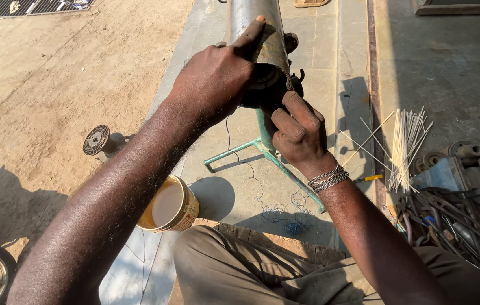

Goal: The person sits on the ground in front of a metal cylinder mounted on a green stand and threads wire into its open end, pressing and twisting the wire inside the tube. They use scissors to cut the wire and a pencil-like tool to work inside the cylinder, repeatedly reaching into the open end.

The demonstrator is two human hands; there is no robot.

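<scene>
Two hands: both on the metal cylinder point(254, 22), at its open end.
left hand point(214, 79): clenched over the rim.
right hand point(296, 133): fingers in the bore below; grasp unclear.
handling: likely heavy, rigid, sharp-edged; you hold the shell, not the wire point(262, 195).

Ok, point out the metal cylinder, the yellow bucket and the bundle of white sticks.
metal cylinder point(251, 14): head view, on its bare upper side.
yellow bucket point(186, 217): head view, on its outer wall.
bundle of white sticks point(406, 144): head view, mid-bundle.

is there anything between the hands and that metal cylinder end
Nothing visible. The left hand lies directly on the metal cylinder, and the right hand has its fingers right at the open end.
</scene>
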